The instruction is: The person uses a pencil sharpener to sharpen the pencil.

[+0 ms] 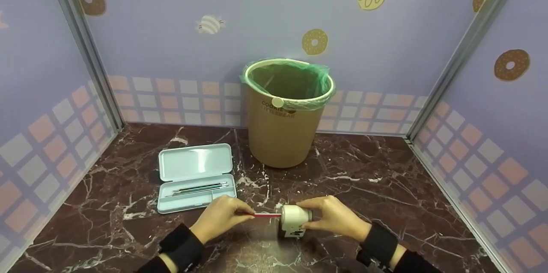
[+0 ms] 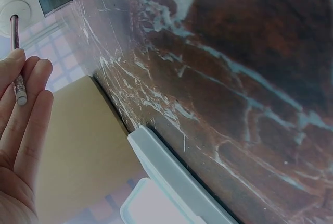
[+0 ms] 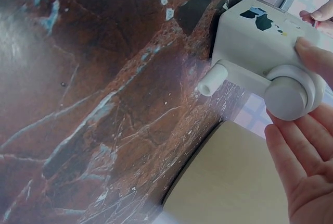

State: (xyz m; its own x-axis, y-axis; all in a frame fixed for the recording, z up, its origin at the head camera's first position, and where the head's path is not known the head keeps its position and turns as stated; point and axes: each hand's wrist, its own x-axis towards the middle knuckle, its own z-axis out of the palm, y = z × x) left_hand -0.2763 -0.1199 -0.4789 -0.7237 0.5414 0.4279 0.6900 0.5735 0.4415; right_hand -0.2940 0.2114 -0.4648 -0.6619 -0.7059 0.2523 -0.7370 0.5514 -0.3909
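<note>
Two hands face each other, wrists angled inward. The left hand pinches a red pencil near its eraser end; the right hand grips the sharpener, fingers on its far side, thumb on the near. White, with dark printed patches and a stubby crank, the sharpener stands on the marbled table, the level pencil in its round hole.
</note>
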